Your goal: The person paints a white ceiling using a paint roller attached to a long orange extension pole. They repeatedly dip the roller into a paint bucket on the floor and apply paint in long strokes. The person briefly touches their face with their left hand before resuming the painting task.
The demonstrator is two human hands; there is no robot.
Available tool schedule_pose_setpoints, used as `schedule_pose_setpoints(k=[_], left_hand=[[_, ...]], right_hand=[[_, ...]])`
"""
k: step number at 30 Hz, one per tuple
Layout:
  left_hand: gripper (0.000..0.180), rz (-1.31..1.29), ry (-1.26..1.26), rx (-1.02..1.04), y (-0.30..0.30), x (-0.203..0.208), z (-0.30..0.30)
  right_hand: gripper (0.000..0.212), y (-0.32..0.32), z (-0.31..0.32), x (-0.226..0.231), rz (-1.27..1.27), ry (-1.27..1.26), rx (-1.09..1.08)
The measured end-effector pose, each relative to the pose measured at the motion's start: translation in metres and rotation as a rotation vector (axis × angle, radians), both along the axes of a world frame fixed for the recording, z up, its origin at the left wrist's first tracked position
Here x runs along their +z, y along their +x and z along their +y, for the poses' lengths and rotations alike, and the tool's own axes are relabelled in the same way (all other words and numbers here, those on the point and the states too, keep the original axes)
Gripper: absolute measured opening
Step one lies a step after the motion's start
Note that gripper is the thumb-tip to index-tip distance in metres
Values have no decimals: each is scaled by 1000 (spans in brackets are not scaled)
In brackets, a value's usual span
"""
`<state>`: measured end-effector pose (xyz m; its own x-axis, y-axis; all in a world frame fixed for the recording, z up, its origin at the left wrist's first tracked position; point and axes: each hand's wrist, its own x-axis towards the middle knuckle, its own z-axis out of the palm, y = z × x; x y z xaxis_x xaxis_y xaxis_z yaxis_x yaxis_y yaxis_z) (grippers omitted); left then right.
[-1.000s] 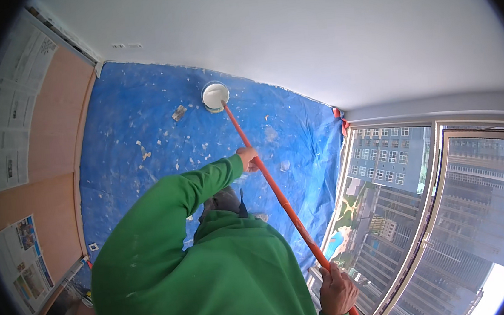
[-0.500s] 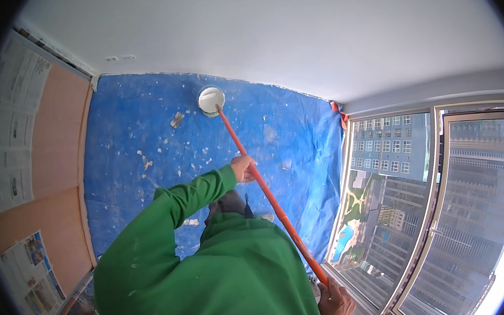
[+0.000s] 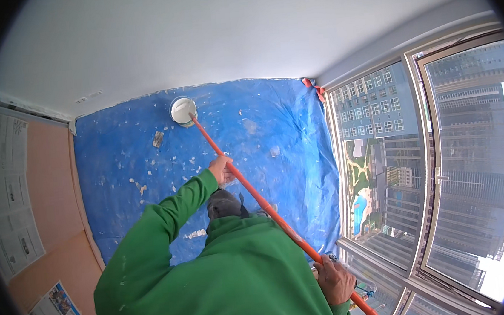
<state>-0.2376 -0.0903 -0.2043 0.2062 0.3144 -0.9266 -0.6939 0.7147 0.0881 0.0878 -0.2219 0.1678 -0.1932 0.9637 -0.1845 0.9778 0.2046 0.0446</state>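
Note:
A long orange-red pole (image 3: 268, 210) slants across my front, its far end inside a round bucket (image 3: 173, 117) of white paint. Whatever head the pole carries is too pale to make out against the paint. My left hand (image 3: 221, 170) wraps the pole partway along, on the bucket's side. Near its lower end my right hand (image 3: 336, 281) grips it, and a short length sticks out past the fingers. Under the bucket lies a blue sheet (image 3: 244, 134), speckled with white flecks and scraps.
Beyond the bucket rises a pale wall (image 3: 241, 32). Windows (image 3: 379, 176) run along the right, with buildings outside. At left stands a tan panel (image 3: 55, 181) with printed sheets (image 3: 8, 215) on it. Red material (image 3: 314, 88) sits at the sheet's far right corner.
My view has shifted, so the bucket appears further left and slightly lower. My right hand has come up a little, showing the pole's butt end. Both hands keep their hold.

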Motion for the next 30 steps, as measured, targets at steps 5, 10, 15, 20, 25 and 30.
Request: schedule_pose_setpoints(k=[5, 10, 15, 20, 25, 30], left_hand=[[27, 51, 42, -85, 30, 2, -12], [22, 277, 83, -42, 82, -40, -16], [23, 156, 149, -268, 166, 7, -33], [23, 14, 270, -414, 284, 72, -58], [24, 113, 443, -505, 388, 144, -68], [21, 215, 651, -575, 425, 219, -47]], right_hand=[[19, 74, -14, 14, 234, -299, -234], [35, 199, -15, -45, 357, -688, -456], [44, 342, -67, -77, 348, -554, -398], [39, 496, -115, -138, -67, -841, -427], [43, 587, -171, -218, -64, -876, -433], [37, 621, -186, -231, 202, -801, -448]])
